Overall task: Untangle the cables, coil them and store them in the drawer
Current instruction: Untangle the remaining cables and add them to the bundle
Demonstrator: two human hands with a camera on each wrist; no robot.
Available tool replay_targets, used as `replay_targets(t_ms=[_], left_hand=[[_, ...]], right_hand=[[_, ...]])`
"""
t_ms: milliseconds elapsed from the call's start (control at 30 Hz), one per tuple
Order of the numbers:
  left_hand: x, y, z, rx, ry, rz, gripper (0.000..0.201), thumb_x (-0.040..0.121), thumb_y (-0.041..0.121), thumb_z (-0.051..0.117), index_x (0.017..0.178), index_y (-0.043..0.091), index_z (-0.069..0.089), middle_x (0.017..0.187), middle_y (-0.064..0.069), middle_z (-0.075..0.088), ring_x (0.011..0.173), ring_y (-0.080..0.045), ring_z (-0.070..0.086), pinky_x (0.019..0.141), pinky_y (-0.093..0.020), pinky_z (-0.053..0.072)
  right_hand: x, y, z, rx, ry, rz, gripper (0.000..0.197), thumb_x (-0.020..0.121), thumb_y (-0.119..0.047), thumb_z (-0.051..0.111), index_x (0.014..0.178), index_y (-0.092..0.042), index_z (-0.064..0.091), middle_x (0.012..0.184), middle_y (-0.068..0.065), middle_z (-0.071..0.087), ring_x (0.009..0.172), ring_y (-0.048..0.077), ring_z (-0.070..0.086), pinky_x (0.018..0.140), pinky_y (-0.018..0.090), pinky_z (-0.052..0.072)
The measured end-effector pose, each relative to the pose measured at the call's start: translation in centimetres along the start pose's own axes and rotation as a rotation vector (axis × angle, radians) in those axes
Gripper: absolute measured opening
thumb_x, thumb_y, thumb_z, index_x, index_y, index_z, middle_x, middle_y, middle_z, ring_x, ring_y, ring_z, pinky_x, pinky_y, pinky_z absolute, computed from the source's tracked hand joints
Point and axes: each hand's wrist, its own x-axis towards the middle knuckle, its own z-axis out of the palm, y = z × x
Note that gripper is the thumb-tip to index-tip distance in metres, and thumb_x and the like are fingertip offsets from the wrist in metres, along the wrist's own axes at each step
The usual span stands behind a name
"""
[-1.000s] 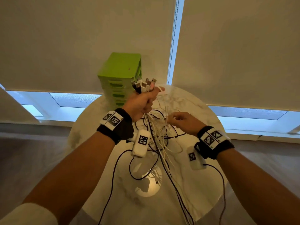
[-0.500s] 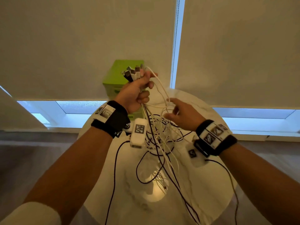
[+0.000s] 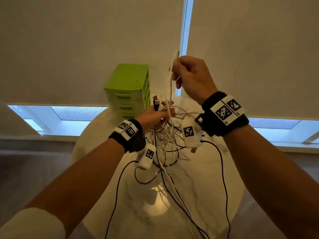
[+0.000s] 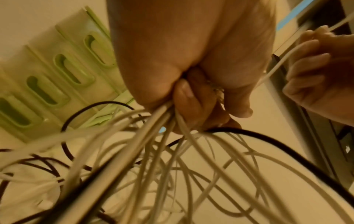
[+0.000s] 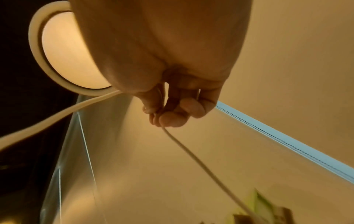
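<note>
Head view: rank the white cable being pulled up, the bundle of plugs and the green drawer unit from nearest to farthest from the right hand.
1. White cable: pinched in the right hand.
2. Bundle of plugs: below, gripped by the left hand.
3. Green drawer unit: left, at the table's back.

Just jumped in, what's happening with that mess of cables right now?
A person is untangling cables over a round marble table. The left hand grips a bundle of white and black cables near their plug ends, the rest dangling in a tangle onto the table. The right hand is raised above it, pinching a single white cable that runs up from the bundle. Nothing looks coiled yet, and the green drawer unit stands at the far edge, its drawers shut.
</note>
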Motion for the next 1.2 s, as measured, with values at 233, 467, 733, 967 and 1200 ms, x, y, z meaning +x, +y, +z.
replay_targets(t_ms=[233,467,733,967,1200], left_hand=[[0.4,0.9,0.0,-0.278,0.012,0.085,0.03,0.099,0.037,0.045,0.081,0.013,0.053,0.056,0.006,0.04,0.038,-0.005,0.024,0.036,-0.018,0.018],[0.2,2.0,-2.2,-0.604,0.069,0.166,0.038,0.103,0.033,0.039,0.07,0.018,0.052,0.052,0.005,0.035,0.035,-0.003,0.022,0.039,-0.02,0.011],[-0.9,3.6,-5.9,-0.694,0.15,0.254,0.038,0.103,0.039,0.031,0.074,0.019,0.044,0.05,0.008,0.04,0.034,-0.002,0.027,0.033,-0.016,0.016],[-1.6,3.3,-5.9,-0.559,0.12,0.205,0.035,0.102,0.039,0.033,0.077,0.019,0.046,0.051,0.008,0.041,0.034,-0.002,0.022,0.041,-0.02,0.009],[-1.4,4.5,-2.3,-0.542,-0.039,0.23,0.03,0.101,0.037,0.034,0.091,0.019,0.056,0.055,0.007,0.043,0.036,-0.002,0.021,0.041,-0.02,0.011]], right_hand=[[-3.0,7.2,0.9,-0.353,-0.191,0.169,0.037,0.094,-0.044,0.049,0.128,-0.029,0.048,0.108,0.001,0.061,0.091,0.015,0.058,0.08,0.03,0.049],[-6.5,12.3,-2.2,-0.47,-0.322,0.42,0.032,0.1,-0.037,0.04,0.081,-0.018,0.057,0.07,-0.01,0.054,0.065,0.013,0.052,0.069,0.029,0.038],[-8.5,17.3,-6.1,-0.514,-0.25,0.786,0.036,0.099,-0.028,0.045,0.075,-0.006,0.06,0.087,0.014,0.06,0.083,0.026,0.054,0.076,0.03,0.038],[-9.2,16.2,-4.4,-0.783,-0.252,0.73,0.048,0.089,-0.027,0.059,0.134,-0.014,0.047,0.135,0.019,0.04,0.12,0.037,0.049,0.1,0.039,0.042],[-5.4,7.2,2.4,-0.436,-0.511,0.254,0.017,0.095,-0.03,0.054,0.104,-0.019,0.064,0.076,-0.002,0.059,0.065,0.01,0.053,0.067,0.027,0.041]])
